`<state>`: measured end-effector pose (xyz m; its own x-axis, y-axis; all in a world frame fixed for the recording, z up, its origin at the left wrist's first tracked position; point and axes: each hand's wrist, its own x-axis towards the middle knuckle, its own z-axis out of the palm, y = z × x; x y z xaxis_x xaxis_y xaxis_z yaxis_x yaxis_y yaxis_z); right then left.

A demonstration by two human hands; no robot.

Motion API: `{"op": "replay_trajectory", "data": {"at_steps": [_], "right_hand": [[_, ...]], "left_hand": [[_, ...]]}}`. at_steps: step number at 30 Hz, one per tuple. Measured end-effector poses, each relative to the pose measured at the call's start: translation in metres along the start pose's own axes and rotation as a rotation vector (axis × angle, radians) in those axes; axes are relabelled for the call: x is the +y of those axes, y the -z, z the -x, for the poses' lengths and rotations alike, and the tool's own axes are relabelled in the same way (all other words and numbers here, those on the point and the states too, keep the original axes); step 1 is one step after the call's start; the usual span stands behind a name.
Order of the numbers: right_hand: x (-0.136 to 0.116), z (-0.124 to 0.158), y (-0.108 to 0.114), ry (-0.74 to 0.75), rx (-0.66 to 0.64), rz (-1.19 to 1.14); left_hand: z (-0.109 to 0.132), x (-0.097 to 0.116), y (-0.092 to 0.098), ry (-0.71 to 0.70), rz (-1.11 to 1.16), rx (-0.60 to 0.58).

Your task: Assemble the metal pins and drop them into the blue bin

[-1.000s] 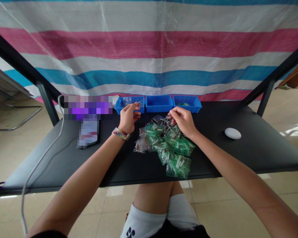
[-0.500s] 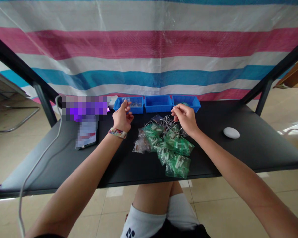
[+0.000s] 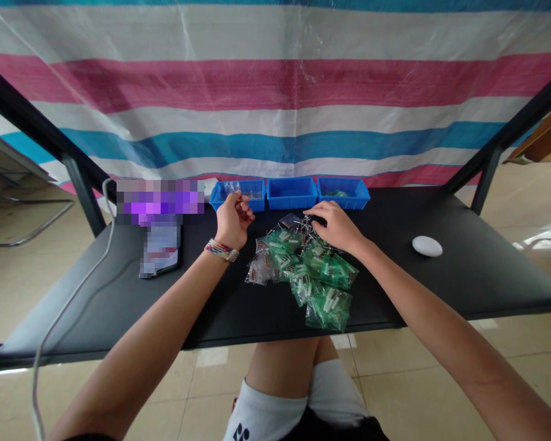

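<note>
My left hand (image 3: 233,222) hovers in front of the left blue bin (image 3: 257,205), palm turned inward and fingers curled. Whatever those fingers hold, if anything, is hidden. My right hand (image 3: 334,225) reaches down to a loose heap of thin metal pins (image 3: 305,226), thumb and forefinger apart at its edge. Below the heap lie several green plastic bags (image 3: 333,306) with white and metal pieces inside. Clear bags (image 3: 261,268) with small brownish pieces lie at the left of the pile.
A middle blue bin (image 3: 292,199) and a right blue bin (image 3: 344,202) with some green inside stand along the back of the black table (image 3: 381,306). A white oval object (image 3: 427,246) lies at right, a phone (image 3: 163,248) at left. A white cable (image 3: 80,282) crosses the left side.
My right hand has moved slightly left and down onto the metal pins, its thumb and forefinger now apart. My left hand has shifted a little right, still curled.
</note>
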<state>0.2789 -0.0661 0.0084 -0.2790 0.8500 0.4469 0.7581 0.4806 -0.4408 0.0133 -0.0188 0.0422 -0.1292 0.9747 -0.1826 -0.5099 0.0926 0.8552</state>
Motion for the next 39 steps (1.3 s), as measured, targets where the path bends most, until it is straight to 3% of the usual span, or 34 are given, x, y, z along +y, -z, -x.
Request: {"op": "replay_trajectory", "data": {"at_steps": [3,18,26,39], "right_hand": [[0.001,0.001,-0.008,0.074,-0.035,0.026],[0.013,-0.003,-0.007,0.016,-0.089,0.015],[0.014,-0.001,-0.007,-0.048,-0.044,-0.087],[0.001,-0.002,-0.003,0.073,0.118,-0.202]], "left_hand": [[0.001,-0.001,-0.001,0.003,-0.014,-0.02],[0.005,-0.001,-0.005,0.069,0.032,-0.031],[0.007,0.0,-0.006,0.068,0.027,-0.03],[0.005,-0.002,-0.004,0.048,-0.001,-0.088]]}}
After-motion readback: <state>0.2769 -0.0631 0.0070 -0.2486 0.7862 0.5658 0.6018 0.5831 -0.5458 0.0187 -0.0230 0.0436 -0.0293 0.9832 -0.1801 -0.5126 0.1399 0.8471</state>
